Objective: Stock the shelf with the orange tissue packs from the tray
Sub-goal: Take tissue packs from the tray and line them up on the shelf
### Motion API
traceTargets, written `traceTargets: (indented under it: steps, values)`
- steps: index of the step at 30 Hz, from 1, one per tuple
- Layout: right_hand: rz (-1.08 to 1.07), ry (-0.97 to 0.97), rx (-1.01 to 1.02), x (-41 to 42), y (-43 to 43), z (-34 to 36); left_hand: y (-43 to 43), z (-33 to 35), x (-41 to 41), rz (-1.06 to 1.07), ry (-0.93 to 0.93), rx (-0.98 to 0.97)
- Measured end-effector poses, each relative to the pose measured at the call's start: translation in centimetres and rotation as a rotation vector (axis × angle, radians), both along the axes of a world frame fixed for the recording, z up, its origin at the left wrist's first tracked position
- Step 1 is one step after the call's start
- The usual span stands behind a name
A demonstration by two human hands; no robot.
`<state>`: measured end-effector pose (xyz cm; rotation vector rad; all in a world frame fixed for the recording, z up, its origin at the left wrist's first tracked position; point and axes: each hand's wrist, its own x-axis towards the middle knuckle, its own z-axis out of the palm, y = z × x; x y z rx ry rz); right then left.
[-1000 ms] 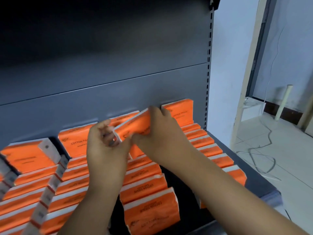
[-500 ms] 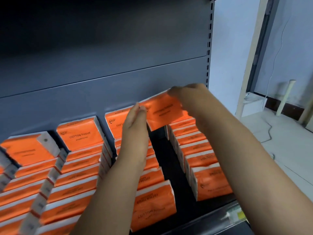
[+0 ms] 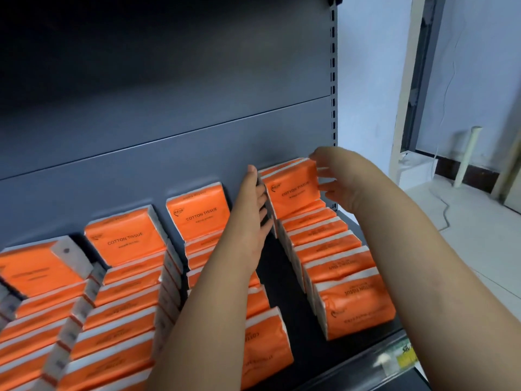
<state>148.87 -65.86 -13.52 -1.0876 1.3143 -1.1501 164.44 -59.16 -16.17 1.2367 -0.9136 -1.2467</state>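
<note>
Packs (image 3: 124,306), orange, in rows on shelf (image 3: 284,292).
At right row's (image 3: 332,249) rear, left hand (image 3: 252,215), fingers straight, presses left side of end pack (image 3: 293,190); right hand (image 3: 335,176) curls round its right side; back panel (image 3: 169,165) just behind.

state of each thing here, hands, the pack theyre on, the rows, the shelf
back pack: standing at the back of the right row, between both hands
left hand: fingers straight, flat against the pack's left end
right hand: fingers curled on the pack's right end
right row: full front to back, packs leaning
other rows: stocked, packs leaning
shelf: dark strip bare beside the right row
</note>
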Motion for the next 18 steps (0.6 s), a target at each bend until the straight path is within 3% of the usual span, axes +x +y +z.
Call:
traceTargets:
  steps: [7,13,18]
  values:
    - [0.022,0.045,0.042,-1.1,-0.7,-1.3,-0.5,-0.8,-0.7,-0.049,-0.035,0.014]
    - [0.005,0.131,0.005,-0.5,-0.7,-1.7,-0.2,-0.7,-0.8,0.046,-0.047,-0.024]
    - [-0.158,0.565,-0.274,1.2,0.9,-1.5,1.4,0.5,-0.4,0.28,-0.459,-0.085]
